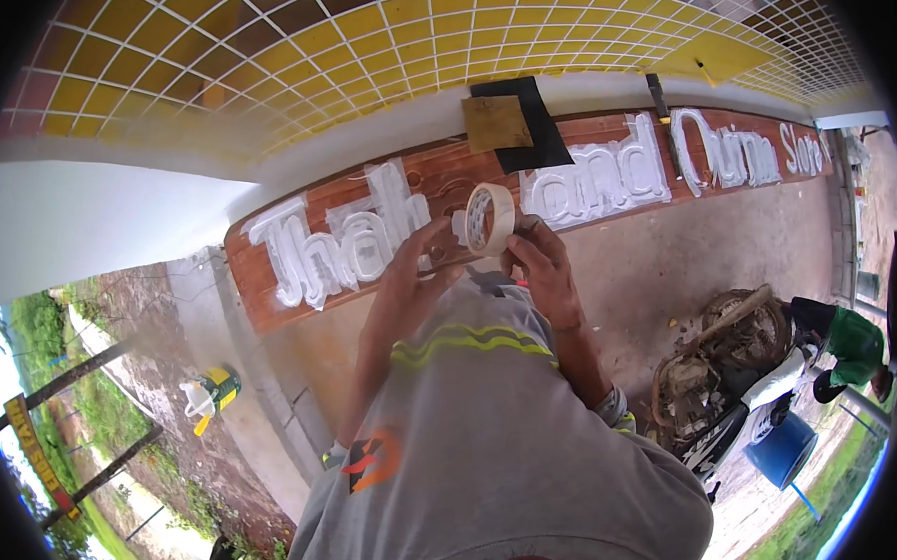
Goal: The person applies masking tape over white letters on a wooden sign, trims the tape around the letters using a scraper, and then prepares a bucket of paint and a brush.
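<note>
My right hand [539,269] grips a roll of cream masking tape [503,227] at the middle of the view. Just left of the roll, my left hand [409,263] has its fingers curled at a small pale piece, possibly tape, too unclear to make out. Behind both hands lies a long reddish-brown wooden sign board [262,312] with large white, taped-over lettering [593,181]. A brown sheet [495,122] on a black sheet [539,149] rests at the board's upper edge, and a brush-like tool [659,99] lies farther right.
A white grid [359,46] over yellow panels runs above a white ledge [90,229]. At right stand a motorbike [705,361], a blue drum [781,450] and a person in a green shirt [851,348], bending over. A green-and-yellow container [218,390] sits at left on concrete.
</note>
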A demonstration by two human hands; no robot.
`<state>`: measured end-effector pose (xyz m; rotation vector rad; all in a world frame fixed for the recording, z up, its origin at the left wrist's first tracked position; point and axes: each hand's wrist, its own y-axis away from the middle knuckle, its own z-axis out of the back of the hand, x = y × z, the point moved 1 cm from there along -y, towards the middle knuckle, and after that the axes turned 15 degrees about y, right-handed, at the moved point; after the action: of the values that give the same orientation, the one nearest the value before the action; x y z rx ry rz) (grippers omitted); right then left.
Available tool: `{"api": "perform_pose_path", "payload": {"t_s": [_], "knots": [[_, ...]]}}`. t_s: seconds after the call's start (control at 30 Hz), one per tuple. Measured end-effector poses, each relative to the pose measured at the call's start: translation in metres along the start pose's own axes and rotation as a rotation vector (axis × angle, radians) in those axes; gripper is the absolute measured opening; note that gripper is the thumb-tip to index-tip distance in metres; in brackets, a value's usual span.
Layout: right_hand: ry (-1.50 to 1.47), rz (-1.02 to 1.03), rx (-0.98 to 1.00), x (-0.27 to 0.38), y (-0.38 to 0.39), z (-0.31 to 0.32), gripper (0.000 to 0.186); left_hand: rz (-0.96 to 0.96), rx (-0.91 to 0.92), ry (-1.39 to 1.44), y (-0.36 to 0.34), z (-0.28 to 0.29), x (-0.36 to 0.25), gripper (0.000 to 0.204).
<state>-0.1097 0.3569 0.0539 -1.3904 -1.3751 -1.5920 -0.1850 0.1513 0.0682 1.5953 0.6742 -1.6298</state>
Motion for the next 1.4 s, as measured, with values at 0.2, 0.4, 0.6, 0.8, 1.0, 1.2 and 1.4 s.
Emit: {"api": "perform_pose_path", "payload": {"t_s": [0.2, 0.4, 0.6, 0.8, 1.0, 1.2, 1.4], "knots": [[-0.017, -0.121, 0.107, 0.0, 0.001, -0.03, 0.019, 0.038, -0.02, 0.096, 0.002, -0.014, 0.005, 0.042], [0.659, 0.082, 0.049, 0.005, -0.011, -0.017, 0.017, 0.019, -0.108, -0.031, 0.01, -0.011, 0.018, 0.026], [0.85, 0.599, -0.012, 0.013, -0.016, -0.024, 0.022, -0.056, -0.126, -0.098, 0.011, -0.013, 0.019, 0.026], [0.947, 0.689, 0.008, 0.018, -0.018, -0.025, 0.023, -0.128, -0.114, -0.157, 0.008, -0.014, 0.006, 0.026], [0.896, 0.602, 0.002, 0.015, -0.017, -0.028, 0.018, -0.225, -0.085, -0.288, 0.003, -0.016, -0.001, 0.025], [0.924, 0.596, 0.06, 0.01, -0.019, -0.023, 0.016, -0.232, -0.069, -0.301, 0.004, -0.017, -0.004, 0.025], [0.934, 0.629, 0.044, 0.006, -0.019, -0.024, 0.018, -0.257, -0.067, -0.275, 0.004, -0.018, -0.006, 0.026]]}}
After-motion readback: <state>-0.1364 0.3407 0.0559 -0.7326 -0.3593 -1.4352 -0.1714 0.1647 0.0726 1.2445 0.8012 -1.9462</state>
